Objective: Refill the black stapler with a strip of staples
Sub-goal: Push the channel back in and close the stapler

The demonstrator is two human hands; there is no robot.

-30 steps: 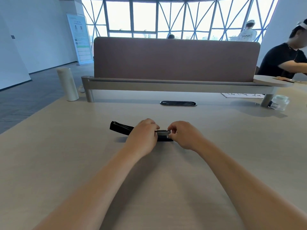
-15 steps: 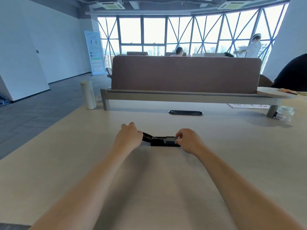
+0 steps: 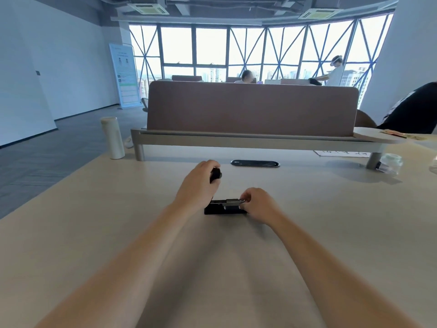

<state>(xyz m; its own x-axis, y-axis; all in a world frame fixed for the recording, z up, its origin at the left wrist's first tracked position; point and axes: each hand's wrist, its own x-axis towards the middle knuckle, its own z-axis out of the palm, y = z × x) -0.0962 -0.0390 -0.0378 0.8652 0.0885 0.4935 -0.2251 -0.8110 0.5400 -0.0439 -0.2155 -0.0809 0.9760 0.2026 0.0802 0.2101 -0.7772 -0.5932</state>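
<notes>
The black stapler (image 3: 220, 210) lies on the beige table (image 3: 331, 221) in the middle of the view, its base flat on the surface. My left hand (image 3: 197, 189) is closed around the stapler's black top arm (image 3: 215, 174), which is raised above the base. My right hand (image 3: 259, 204) pinches the right end of the silver staple channel (image 3: 233, 202) on the base. Whether a strip of staples lies in the channel is too small to tell.
A white bottle (image 3: 113, 138) stands at the far left of the table. A black cable slot (image 3: 255, 163) sits behind the stapler, under a raised shelf with a brown divider (image 3: 250, 110). A glass jar (image 3: 390, 163) and papers lie far right, near a seated person (image 3: 411, 110).
My left hand has swung the stapler's top arm from lying flat leftward to raised upright. My right hand stays at the channel's right end. The camera has tilted up.
</notes>
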